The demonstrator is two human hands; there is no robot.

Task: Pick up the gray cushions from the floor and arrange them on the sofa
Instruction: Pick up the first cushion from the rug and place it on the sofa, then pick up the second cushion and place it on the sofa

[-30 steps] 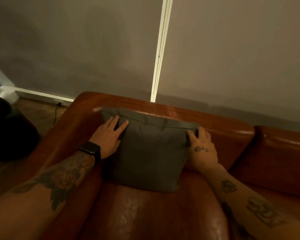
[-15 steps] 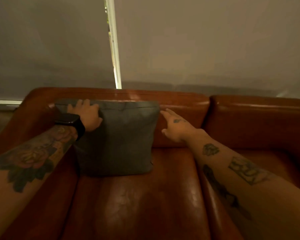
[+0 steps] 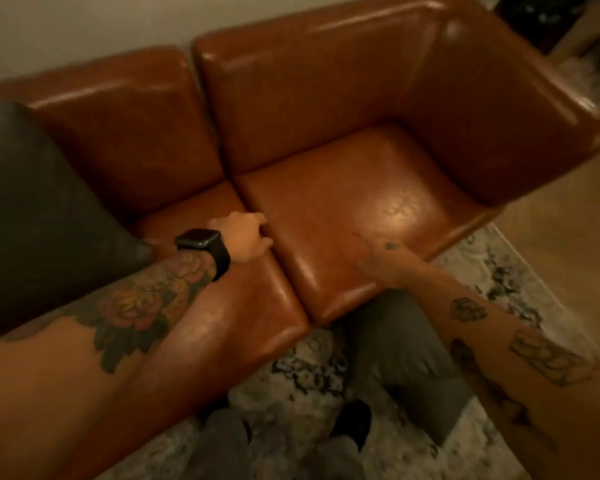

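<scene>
One gray cushion [image 3: 39, 209] was on the sofa [image 3: 326, 116] at 9 o'clock. Another cushion [image 3: 402, 362] lay on the rug [image 3: 305, 372] at 6 o'clock, not yet lifted. Left hand [image 3: 243, 237] curled, empty, at the seat seam; right hand [image 3: 378, 254] blurred, held nothing.

sofa [image 3: 343, 209]: glossy brown leather | cushion [image 3: 32, 209]: matt gray cloth | rug [image 3: 309, 368]: rough pile

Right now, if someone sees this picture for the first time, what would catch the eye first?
The shiny brown leather sofa fills most of the view, both seats bare. A gray cushion leans at its left end, and another one lies on the patterned rug below the seat edge. The left hand, with a black watch on the wrist, rests at the seam between the seats; the right hand is blurred.
</scene>
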